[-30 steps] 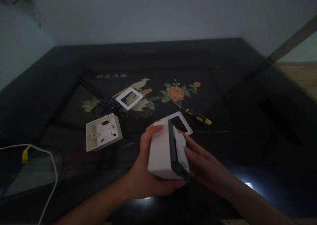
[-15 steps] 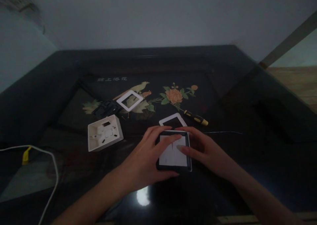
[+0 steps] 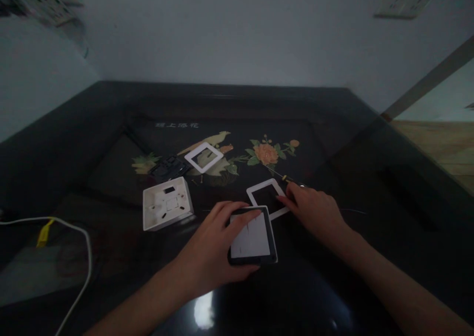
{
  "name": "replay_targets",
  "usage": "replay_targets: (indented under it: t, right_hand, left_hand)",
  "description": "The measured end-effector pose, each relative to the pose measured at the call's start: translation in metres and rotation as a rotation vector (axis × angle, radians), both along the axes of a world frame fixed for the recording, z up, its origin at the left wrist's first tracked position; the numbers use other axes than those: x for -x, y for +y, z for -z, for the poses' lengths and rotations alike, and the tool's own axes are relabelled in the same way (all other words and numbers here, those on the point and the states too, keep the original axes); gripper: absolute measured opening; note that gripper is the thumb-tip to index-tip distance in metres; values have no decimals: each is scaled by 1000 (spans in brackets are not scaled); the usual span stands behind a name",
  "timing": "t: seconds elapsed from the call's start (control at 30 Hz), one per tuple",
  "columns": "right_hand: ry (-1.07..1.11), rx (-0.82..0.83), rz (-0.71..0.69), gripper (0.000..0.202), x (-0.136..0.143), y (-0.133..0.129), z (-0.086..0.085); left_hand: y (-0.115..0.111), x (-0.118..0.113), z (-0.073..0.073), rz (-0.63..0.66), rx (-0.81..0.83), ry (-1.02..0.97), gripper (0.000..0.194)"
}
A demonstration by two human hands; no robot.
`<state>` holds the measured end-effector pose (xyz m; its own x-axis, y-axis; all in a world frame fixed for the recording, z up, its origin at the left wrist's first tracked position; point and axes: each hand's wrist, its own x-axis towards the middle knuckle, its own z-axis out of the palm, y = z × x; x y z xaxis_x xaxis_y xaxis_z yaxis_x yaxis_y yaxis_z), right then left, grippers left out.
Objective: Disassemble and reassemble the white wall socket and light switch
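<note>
Box with white panel [image 3: 252, 238] is gripped by the left hand [image 3: 213, 247], far from the back edge of the desk [image 3: 333, 129] and left of the right hand [image 3: 314, 206]; if this grip loosens, it might slip. The right hand curls over a screwdriver [image 3: 285, 178], but I cannot tell whether it grips it, and its fingertips could push the white frame [image 3: 259, 185] just beside.

The left forearm [image 3: 151, 294] and the right forearm [image 3: 396, 279] come bare from below and lean inward. The left hand [image 3: 209, 252] is curved in a grip, its index finger [image 3: 244, 221] stretched out and its thumb [image 3: 242, 272] lower, opposite. The right hand [image 3: 316, 208], apart from it, reaches farther forward with bent fingers [image 3: 291, 205]; how tightly they close is hidden.
</note>
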<state>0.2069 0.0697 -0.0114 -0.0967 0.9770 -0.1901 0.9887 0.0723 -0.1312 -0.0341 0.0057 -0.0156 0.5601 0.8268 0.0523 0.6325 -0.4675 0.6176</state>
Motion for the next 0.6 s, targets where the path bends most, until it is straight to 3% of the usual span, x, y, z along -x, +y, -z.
replay_targets:
  t: [0.17, 0.3, 0.47, 0.6]
  right_hand:
    - [-76, 37, -56, 19, 5, 3, 8]
    - [-53, 16, -105, 20, 1, 15, 0]
    - [-53, -126, -97, 25, 11, 56, -22]
    - [33, -129, -184, 26, 50, 96, -23]
  left_hand:
    - [-2, -4, 1, 17, 1, 48, 88]
    - [-3, -6, 0, 9, 11, 47, 89]
    - [-1, -7, 1, 2, 46, 59, 91]
    - [-2, -10, 5, 16, 62, 49, 90]
